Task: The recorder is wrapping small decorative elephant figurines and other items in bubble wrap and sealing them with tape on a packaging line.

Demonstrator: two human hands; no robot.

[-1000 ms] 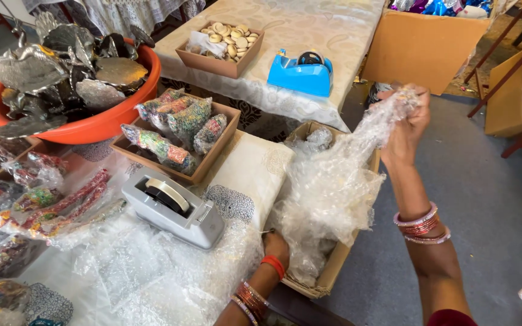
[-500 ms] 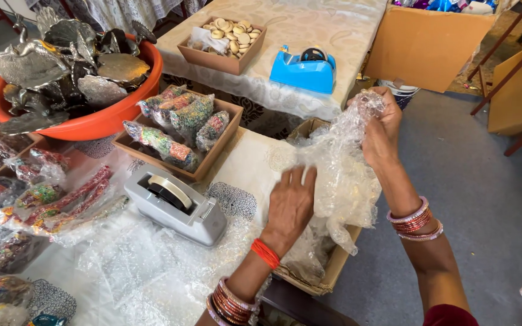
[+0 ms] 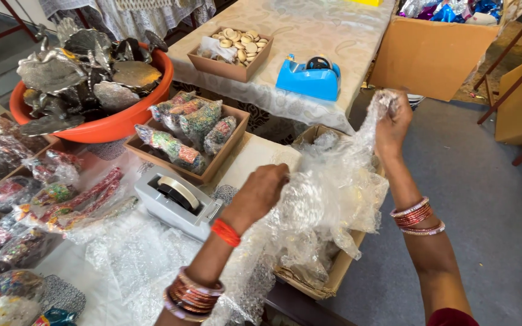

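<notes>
My right hand (image 3: 394, 121) is raised and grips the top end of a long sheet of clear bubble wrap (image 3: 327, 199). Lower down, my left hand (image 3: 261, 192) closes on the same sheet near its middle. The wrap hangs out of a brown cardboard box (image 3: 342, 271) beside the table, which holds more crumpled wrap. Both wrists carry red and gold bangles. A grey tape dispenser (image 3: 176, 196) sits on the table just left of my left hand.
A cardboard tray of wrapped colourful items (image 3: 191, 136) stands behind the dispenser. An orange tub (image 3: 113, 121) holds silver metal pieces. Farther back are a blue tape dispenser (image 3: 309, 78), a box of round discs (image 3: 234, 51) and a large cardboard carton (image 3: 433, 51). Wrapped packets (image 3: 43, 205) lie at left.
My left hand rose from below the table edge and took hold of the bubble wrap's middle. My right hand kept the top end lifted, and the sheet now stretches between them.
</notes>
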